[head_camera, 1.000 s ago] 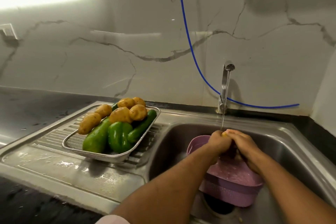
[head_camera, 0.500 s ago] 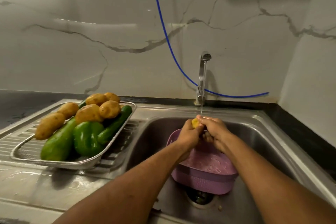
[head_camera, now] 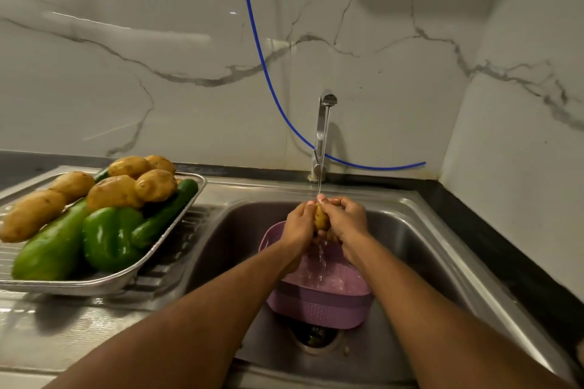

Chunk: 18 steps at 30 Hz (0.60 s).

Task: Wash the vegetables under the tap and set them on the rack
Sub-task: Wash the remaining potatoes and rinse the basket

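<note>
A small potato (head_camera: 321, 218) sits between both my hands under the running stream from the tap (head_camera: 323, 123). My left hand (head_camera: 299, 226) grips its left side, my right hand (head_camera: 346, 220) curls round its right side. Water runs off into the purple basket (head_camera: 319, 303) standing in the sink (head_camera: 420, 249) below. On the drainboard at left, the metal rack (head_camera: 132, 273) holds several potatoes (head_camera: 113, 191), a green bell pepper (head_camera: 109, 237), a cucumber (head_camera: 164, 213) and a large green vegetable (head_camera: 52, 246).
A blue hose (head_camera: 262, 66) hangs down the marble wall behind the tap and runs right along the counter. The sink drain (head_camera: 316, 336) lies beneath the basket. Black counter (head_camera: 493, 230) borders the sink at right; the wet drainboard (head_camera: 63, 328) lies at the front left.
The view has swung right and closer, so the rack sits further left. Both hands stay under the stream, turning the potato; more of it shows between them now.
</note>
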{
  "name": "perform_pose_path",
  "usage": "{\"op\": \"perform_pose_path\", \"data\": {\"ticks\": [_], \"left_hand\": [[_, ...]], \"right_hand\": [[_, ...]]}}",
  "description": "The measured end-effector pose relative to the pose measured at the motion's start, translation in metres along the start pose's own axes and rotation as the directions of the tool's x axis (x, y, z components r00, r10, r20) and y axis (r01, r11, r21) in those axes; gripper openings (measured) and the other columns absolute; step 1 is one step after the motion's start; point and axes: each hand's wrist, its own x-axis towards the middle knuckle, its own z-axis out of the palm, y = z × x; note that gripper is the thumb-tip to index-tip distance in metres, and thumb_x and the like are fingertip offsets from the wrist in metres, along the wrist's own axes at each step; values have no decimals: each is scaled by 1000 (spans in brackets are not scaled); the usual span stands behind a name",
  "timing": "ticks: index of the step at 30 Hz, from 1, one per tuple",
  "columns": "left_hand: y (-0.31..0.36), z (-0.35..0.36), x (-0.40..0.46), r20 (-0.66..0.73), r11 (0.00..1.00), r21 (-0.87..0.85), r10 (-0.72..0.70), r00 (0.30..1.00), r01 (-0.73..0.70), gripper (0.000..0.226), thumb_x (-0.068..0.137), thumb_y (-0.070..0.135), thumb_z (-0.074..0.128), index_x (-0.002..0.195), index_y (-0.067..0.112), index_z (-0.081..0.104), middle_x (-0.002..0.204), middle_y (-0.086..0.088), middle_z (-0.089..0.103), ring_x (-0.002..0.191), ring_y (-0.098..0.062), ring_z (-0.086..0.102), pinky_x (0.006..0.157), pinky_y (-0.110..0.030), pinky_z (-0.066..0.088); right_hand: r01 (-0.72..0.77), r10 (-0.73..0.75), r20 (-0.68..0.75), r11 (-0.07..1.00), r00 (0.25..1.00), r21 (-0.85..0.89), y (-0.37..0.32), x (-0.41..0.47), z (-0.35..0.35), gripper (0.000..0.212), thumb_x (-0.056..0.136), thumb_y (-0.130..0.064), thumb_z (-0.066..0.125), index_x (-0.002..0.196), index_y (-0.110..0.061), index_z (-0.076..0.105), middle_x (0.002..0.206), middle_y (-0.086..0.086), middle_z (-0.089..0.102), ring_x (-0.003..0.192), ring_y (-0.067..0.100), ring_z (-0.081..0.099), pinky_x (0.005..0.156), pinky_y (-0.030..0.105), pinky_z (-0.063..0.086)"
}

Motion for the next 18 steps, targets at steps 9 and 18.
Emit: {"op": "perform_pose_path", "data": {"ticks": [9,18], "left_hand": [[8,2,-3,66,983,-159,-83,994,92,38,113,33,27,115,11,58,71,-9,57,55,-12,50,50,-23,41],[0,-2,-5,67,984,178,12,998,-23,44,110,50,23,119,21,55,81,-6,65,50,-7,55,44,-21,43]], "right_hand": [[-15,6,211,999,977,40,7,12,-12,30,99,-9,62,124,-23,70,99,19,73,55,15,62,55,29,57],[138,-132,48,980,990,-146,11,9,-8,32,87,-49,77,106,-23,76,96,-1,75,89,18,73,74,34,64]]}}
